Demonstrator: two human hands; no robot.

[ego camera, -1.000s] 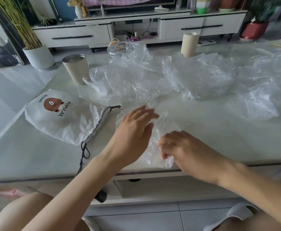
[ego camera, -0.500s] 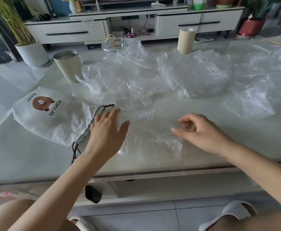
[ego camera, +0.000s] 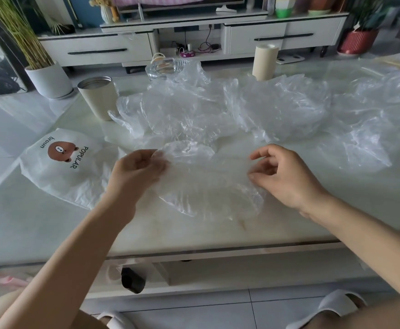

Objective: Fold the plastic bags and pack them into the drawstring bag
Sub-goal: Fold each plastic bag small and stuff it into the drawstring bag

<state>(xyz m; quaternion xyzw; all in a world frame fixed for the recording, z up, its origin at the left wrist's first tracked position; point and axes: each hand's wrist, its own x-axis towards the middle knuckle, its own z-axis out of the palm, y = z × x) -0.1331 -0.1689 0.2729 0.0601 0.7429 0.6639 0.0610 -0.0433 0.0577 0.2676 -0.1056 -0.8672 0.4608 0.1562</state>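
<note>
My left hand [ego camera: 137, 172] and right hand [ego camera: 286, 176] each pinch one side of a clear plastic bag [ego camera: 206, 186] near me on the table [ego camera: 52, 224], with the drawstring bag [ego camera: 61, 172] just left.

On the tabletop [ego camera: 218, 233], the drawstring bag [ego camera: 71, 172] lies left of one plastic bag [ego camera: 208, 186]; more plastic bags [ego camera: 218, 110] lie behind.

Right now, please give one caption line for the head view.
Left hand and right hand pinch opposite edges of a plastic bag over the table, beside the drawstring bag.
</note>
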